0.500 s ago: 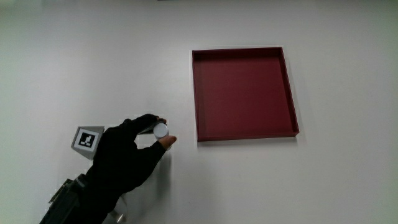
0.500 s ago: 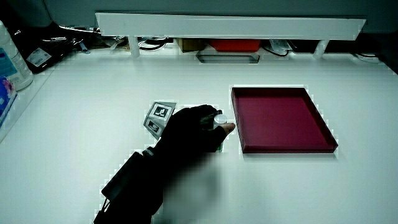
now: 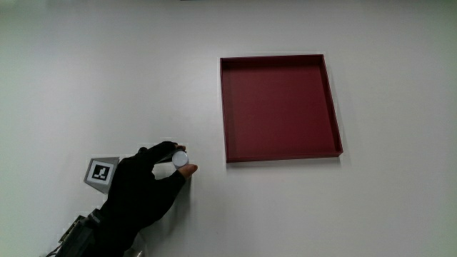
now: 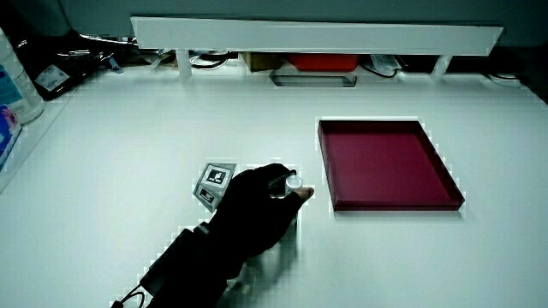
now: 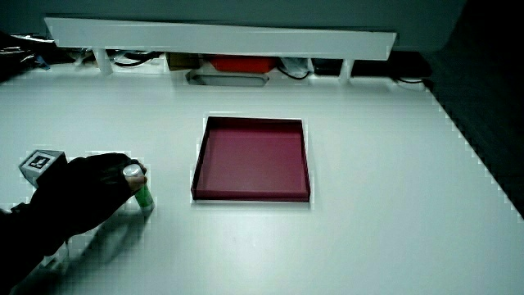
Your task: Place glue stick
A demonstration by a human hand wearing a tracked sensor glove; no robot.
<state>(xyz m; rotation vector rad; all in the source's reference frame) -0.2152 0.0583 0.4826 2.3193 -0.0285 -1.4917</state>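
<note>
White table (image 3: 371, 214), bare but for a red tray (image 3: 278, 107) and the hand (image 3: 146, 189). Fingers pinch the cap of the glue stick (image 5: 141, 190), which stands upright just beside the tray, apparently touching down. Placing seems nearly finished; next, let go cleanly without tipping it. Forearm slants toward the person.

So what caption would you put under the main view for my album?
Gloved hand holding a glue stick upright on the white table, beside an empty red tray.

Black-gloved hand (image 3: 143, 189) (patterned cube (image 3: 101, 173))
</note>
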